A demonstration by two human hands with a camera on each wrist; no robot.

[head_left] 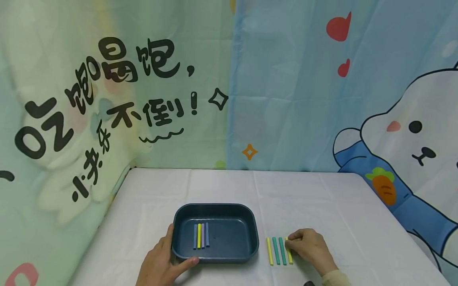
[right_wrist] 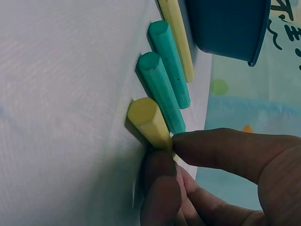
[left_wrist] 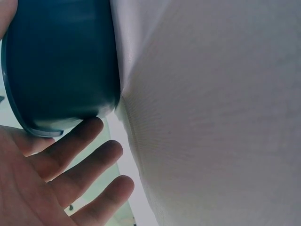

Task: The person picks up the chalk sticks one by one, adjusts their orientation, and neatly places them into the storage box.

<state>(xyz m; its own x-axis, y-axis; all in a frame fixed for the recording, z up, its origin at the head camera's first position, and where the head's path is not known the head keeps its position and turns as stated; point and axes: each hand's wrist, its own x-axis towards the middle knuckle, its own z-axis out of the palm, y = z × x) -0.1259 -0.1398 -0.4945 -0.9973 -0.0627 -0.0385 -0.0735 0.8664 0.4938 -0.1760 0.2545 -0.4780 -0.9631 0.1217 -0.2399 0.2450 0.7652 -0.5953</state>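
Observation:
A dark blue rectangular tray (head_left: 229, 254) stands on the white table. My left hand (head_left: 159, 258) holds its near left corner, thumb along the front wall and index finger against the left side; the other fingers spread apart in the left wrist view. Inside lie several chalk sticks, purple-blue ones and a yellow one (head_left: 199, 236), side by side. To the tray's right, my right hand (head_left: 311, 247) pinches a yellow chalk stick (right_wrist: 149, 122) between thumb and fingers. This stick is the rightmost of a row on the cloth, with two green chalk sticks (head_left: 276, 251) and another yellow one (head_left: 270, 251) beside it.
A white cloth (head_left: 307, 198) covers the table. Behind it hangs a printed curtain (head_left: 286, 99) with dark lettering and a cartoon animal. A small dark object (head_left: 309, 283) shows at the bottom edge near the right sleeve (head_left: 336, 278).

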